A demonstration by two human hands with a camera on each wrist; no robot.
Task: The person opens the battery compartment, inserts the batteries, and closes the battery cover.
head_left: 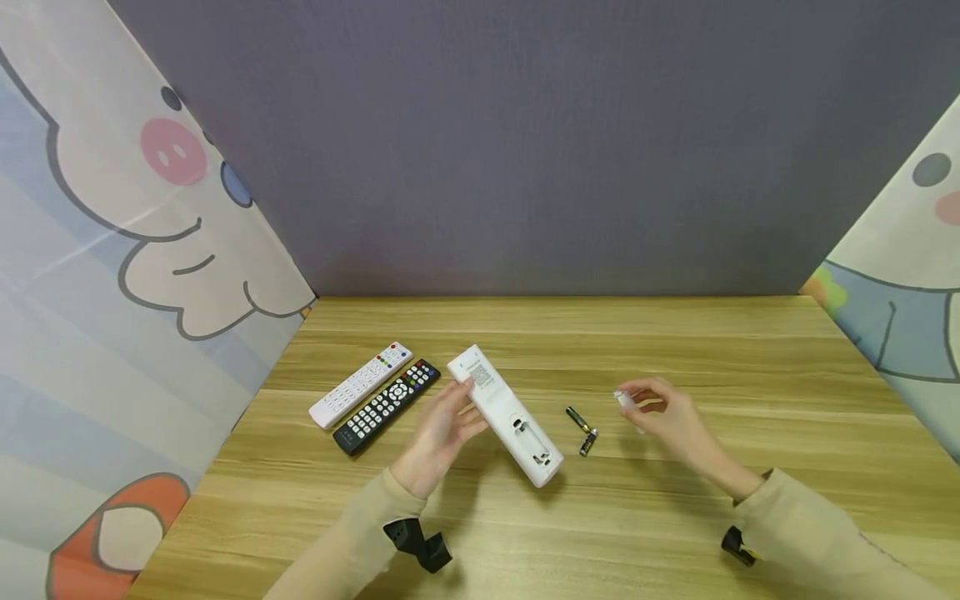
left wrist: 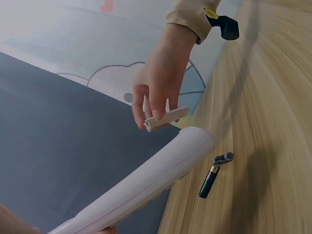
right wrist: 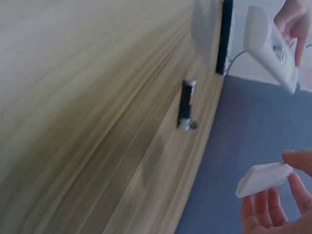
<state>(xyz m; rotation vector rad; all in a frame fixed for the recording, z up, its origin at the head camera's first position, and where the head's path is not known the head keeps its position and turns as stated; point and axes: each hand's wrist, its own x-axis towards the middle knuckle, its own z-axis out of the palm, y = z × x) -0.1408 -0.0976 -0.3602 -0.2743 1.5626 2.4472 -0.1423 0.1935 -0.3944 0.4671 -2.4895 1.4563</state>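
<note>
My left hand (head_left: pixel 438 433) grips a white remote control (head_left: pixel 498 408), back side up and tilted above the table. Its battery compartment (head_left: pixel 532 440) is uncovered and no batteries show in it. Off to the right, my right hand (head_left: pixel 667 414) pinches a small white battery cover (right wrist: pixel 264 178) between thumb and fingers, apart from the remote. Between the hands, two small batteries lie on the table: a green one (head_left: pixel 577 418) and a dark one (head_left: pixel 588 442), their ends close together.
Left of the left hand, a white remote (head_left: pixel 361 385) and a black remote (head_left: pixel 386 406) lie side by side, buttons up. A grey panel (head_left: pixel 555 150) stands along the back edge of the wooden table (head_left: pixel 675 333). Cartoon-printed sheets (head_left: pixel 150 208) hang at both sides.
</note>
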